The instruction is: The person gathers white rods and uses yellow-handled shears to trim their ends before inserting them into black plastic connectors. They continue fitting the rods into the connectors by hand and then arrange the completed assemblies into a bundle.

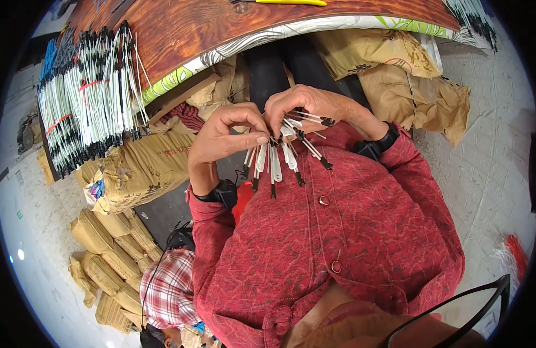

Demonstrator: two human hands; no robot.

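Note:
In front of my red shirt, both hands work on a fan of thin white ribs (275, 165) with black ends, like umbrella ribs. The ribs spread downward and to the right from one gathering point. My left hand (230, 136) pinches that point between thumb and forefinger. From the other side, my right hand (305, 107) has its fingers bent closed over the upper part of the ribs, some of which stick out below its palm. The small joint between my fingertips is mostly hidden.
A reddish wooden table (181, 35) lies ahead, with yellow-handled pliers (291, 2) at its far edge. Bundles of white and black ribs (94, 98) hang over its left side. Brown paper sacks (395, 87) flank me. A person in a plaid shirt (169, 287) is at lower left.

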